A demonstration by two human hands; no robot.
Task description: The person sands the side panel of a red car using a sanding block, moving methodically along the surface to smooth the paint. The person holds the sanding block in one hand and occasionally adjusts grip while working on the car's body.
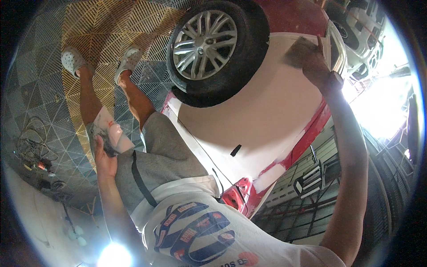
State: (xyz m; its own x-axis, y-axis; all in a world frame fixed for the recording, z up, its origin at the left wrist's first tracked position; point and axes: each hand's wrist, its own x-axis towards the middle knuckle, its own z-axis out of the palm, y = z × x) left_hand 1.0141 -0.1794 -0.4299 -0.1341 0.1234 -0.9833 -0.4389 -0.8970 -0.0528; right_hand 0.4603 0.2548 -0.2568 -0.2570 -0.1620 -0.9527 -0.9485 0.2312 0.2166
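Note:
My right hand (317, 67) reaches up to the car's rear side panel (249, 120). It is closed on a dark grey, squarish pad (297, 52) that lies against the white, primer-like surface above the wheel; a sanding pad would look like this, but its exact kind is unclear. Low at the left, my left hand (106, 159) grips a crumpled white plastic packet (114, 131) with pinkish marks and a dark grey patch. That packet is beside my grey shorts, and its contents cannot be made out.
A wheel (204, 44) with a silver rim stands close before me. Red paint borders the panel near the red tail light (238, 195). Tangled cables (35, 142) lie on the grey and yellow grated floor (95, 26). Another vehicle (362, 40) is at the upper right.

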